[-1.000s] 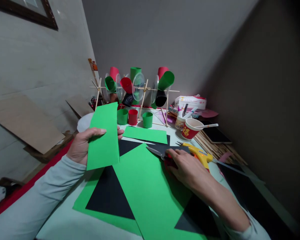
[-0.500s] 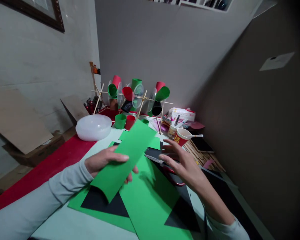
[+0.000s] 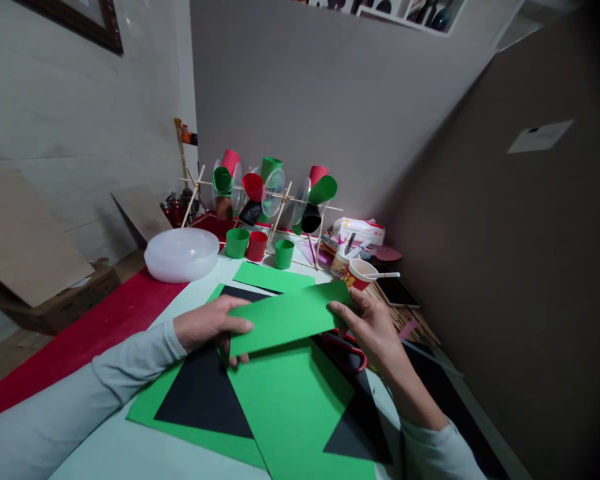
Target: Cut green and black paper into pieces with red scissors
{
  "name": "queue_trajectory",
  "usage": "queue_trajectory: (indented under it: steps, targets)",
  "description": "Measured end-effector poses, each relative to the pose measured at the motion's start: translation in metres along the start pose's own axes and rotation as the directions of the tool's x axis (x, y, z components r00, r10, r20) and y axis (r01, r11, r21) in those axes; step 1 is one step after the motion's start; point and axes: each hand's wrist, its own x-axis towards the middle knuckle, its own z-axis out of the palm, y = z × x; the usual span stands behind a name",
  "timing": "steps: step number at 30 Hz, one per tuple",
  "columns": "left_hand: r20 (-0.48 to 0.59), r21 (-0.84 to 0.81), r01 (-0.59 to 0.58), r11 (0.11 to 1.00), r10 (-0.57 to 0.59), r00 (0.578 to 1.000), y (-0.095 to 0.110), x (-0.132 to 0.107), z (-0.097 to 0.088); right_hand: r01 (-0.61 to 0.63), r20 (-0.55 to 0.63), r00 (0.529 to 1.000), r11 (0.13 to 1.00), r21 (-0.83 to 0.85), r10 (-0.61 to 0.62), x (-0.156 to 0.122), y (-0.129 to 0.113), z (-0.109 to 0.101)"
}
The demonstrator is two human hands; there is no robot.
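A green paper strip (image 3: 290,317) is held level above the table between both hands. My left hand (image 3: 213,325) pinches its left end, thumb on top and fingers underneath. My right hand (image 3: 373,325) grips the right end the same way. Below lie a large green sheet (image 3: 290,407) and black sheets (image 3: 205,400), partly overlapping. Red-handled scissors (image 3: 353,353) rest under my right hand, their blades hidden by the strip. Another green strip (image 3: 273,275) lies flat just beyond the held one.
Small paper cups, green (image 3: 284,255) and red (image 3: 257,247), stand behind. Farther back is a stick frame (image 3: 283,207) with wheels carrying coloured paper tubes. A translucent plastic bowl (image 3: 181,257) sits left; a cup of pens (image 3: 341,262), a paper cup (image 3: 361,273) and wooden sticks (image 3: 420,323) are right.
My right hand has closed on the free end of the green strip. The strip has turned from steeply slanted to nearly level, covering the scissor blades.
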Motion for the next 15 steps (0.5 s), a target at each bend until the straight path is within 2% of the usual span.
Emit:
queue_trajectory:
  steps: [2, 5, 9, 15]
  targets:
    - [-0.186, 0.054, -0.116, 0.992, 0.124, 0.975, 0.003, 0.007, -0.008, -0.038, -0.006, 0.999, 0.999, 0.014, 0.038, 0.007, 0.007, -0.002]
    - [-0.343, 0.073, -0.217, 0.973, 0.229, 0.911, 0.005, 0.018, -0.016, -0.120, 0.033, 0.992, 0.992, 0.030, 0.119, 0.016, 0.017, 0.005]
    - [-0.451, 0.103, -0.295, 0.950, 0.309, 0.837, 0.006, 0.034, -0.024, -0.206, 0.078, 0.976, 0.977, 0.052, 0.202, 0.030, 0.025, 0.015]
    - [-0.526, 0.159, -0.349, 0.923, 0.379, 0.762, 0.008, 0.055, -0.036, -0.265, 0.093, 0.962, 0.961, 0.084, 0.257, 0.042, 0.026, 0.018]
